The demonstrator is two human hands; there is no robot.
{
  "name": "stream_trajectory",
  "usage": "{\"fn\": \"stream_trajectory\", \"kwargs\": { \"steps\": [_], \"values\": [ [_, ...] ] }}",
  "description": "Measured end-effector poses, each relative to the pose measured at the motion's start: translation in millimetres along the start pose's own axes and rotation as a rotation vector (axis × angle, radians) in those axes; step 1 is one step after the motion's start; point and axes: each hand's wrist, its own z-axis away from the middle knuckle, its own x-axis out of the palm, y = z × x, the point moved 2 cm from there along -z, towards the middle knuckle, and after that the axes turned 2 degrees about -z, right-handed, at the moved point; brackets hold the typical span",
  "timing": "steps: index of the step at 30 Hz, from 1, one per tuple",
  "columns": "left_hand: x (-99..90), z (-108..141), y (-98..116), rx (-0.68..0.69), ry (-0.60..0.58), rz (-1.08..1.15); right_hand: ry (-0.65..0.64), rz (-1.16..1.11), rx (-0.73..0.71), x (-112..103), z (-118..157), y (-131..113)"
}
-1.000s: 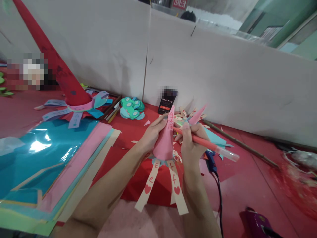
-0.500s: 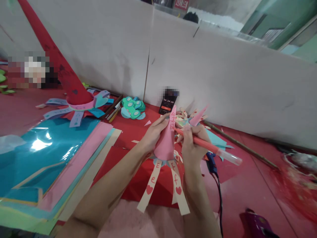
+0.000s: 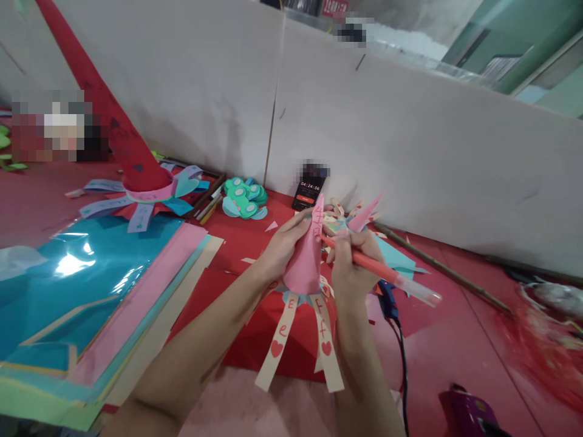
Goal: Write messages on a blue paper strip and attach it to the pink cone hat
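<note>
A pink paper cone point(image 3: 304, 267) stands upright in the middle, with red handwriting near its tip. My left hand point(image 3: 285, 246) grips its left side and upper part. Cream strips point(image 3: 283, 340) hang below the cone, marked with red letters and hearts. My right hand point(image 3: 357, 261) is closed around a red marker point(image 3: 382, 270), whose tip touches the cone's right side just under the writing. The far fingers of my left hand are partly hidden behind the cone.
A tall red cone point(image 3: 121, 139) with paper strips stands at the left, behind stacked coloured sheets point(image 3: 136, 315). A phone point(image 3: 310, 185) leans against the white board. At right lie a bamboo stick point(image 3: 437, 261), a blue glue gun point(image 3: 388, 300) and a purple object point(image 3: 473, 413).
The marker and my right hand have shifted slightly down and left along the cone. The cream strips have swung a little.
</note>
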Motion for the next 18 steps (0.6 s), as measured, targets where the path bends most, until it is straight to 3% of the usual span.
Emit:
{"fn": "stream_trajectory", "kwargs": {
  "steps": [6, 14, 18],
  "values": [
    [1.0, 0, 3, 0.025, -0.024, 0.023, 0.044, -0.066, -0.012, -2, 1, -1],
    [-1.8, -2, 9, 0.143, -0.022, 0.06, -0.077, -0.038, 0.011, 0, 11, -5],
    [-0.6, -2, 9, 0.116, -0.004, 0.069, -0.103, -0.053, 0.027, 0, 13, -2]
  ]
}}
